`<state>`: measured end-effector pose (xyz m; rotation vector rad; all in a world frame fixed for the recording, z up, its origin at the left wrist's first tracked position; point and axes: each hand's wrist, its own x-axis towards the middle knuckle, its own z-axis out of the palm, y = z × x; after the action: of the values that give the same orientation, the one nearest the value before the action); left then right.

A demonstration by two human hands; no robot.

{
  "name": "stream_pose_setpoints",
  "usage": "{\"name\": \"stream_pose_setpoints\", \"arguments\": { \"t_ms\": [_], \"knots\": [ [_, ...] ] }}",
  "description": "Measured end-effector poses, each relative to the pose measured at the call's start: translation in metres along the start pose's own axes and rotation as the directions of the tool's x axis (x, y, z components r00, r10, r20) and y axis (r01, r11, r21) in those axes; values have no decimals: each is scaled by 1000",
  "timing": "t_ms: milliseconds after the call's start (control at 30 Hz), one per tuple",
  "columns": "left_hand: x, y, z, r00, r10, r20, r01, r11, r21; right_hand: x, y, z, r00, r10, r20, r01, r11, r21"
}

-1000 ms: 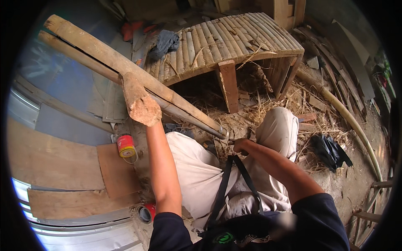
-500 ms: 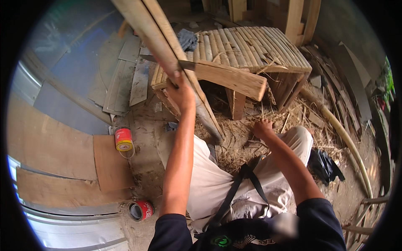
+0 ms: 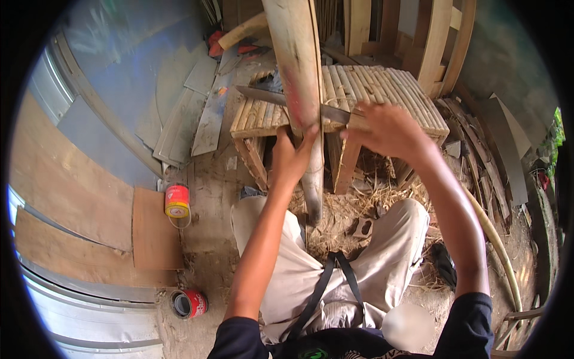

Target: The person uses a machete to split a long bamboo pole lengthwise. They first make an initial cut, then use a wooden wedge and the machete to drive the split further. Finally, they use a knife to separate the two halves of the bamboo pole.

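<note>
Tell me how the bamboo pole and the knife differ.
The bamboo pole is thick and rounded; the knife is thin and flat. The pole runs up the picture; the knife crosses it. The left hand touches the pole; the right hand is at the knife's handle. Both are long.

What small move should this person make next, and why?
Probably settle the right hand firmly around the wooden handle: that hand is blurred there, its grip unclear, while the blade shows on both sides of the bamboo pole and the left hand holds the pole just below it.
</note>
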<state>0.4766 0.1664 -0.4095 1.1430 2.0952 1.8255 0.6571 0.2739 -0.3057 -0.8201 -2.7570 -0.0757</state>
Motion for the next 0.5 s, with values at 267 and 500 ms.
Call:
{"name": "stream_pose_setpoints", "arguments": {
  "t_ms": [267,500],
  "knots": [
    [83,33,-76,437,893,111,-801,330,500,13,27,6,999,-50,20,50,998,-28],
    [123,5,-58,555,775,304,-786,367,498,27,21,14,996,-80,-38,71,978,-195]
  ]
}}
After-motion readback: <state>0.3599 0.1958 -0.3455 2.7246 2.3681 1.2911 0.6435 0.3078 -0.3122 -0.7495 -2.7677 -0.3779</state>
